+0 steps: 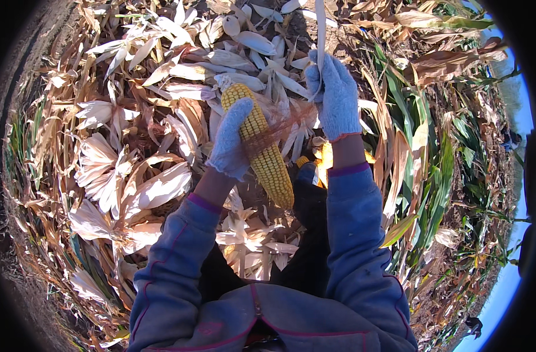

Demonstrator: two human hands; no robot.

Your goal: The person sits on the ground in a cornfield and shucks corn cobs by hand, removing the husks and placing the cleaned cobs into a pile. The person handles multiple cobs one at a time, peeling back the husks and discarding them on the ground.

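My left hand [231,141], in a pale knit glove, grips a husked ear of yellow corn [270,163] around its upper side. The ear slants, its stem end up and to the left, its tip towards my knees. Brown corn silk [282,131] stretches across the ear towards my other hand. My right hand [336,94], gloved the same way, pinches a long pale husk strip [320,33] that points away from me. That hand is to the right of the ear, apart from it.
Dry husks [158,189] cover the ground in front and to the left. More yellow ears [325,158] lie beside my shoe [308,172], partly behind my right forearm. Green and dry corn stalks [426,176] lie along the right. At the far right edge a person [510,139] is small and unclear.
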